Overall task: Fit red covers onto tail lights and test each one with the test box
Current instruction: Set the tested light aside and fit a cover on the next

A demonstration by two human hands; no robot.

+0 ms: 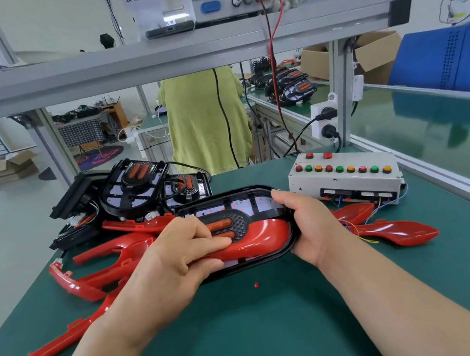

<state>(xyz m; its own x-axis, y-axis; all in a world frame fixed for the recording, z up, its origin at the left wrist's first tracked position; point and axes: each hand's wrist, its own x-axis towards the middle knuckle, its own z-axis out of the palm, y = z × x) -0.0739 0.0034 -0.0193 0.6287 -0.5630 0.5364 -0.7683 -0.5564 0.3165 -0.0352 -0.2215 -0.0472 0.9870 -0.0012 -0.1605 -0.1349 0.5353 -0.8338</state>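
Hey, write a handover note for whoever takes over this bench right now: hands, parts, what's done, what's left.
Left hand grips the red cover against the tail light. Right hand grips the light's right end. Both are over the table, in front of the test box.
Done: cover laid on the light's lower half; whether it has clicked in cannot be told.
Left: seat it, test it on the box, then do the bare lights stacked back left, using the loose covers.
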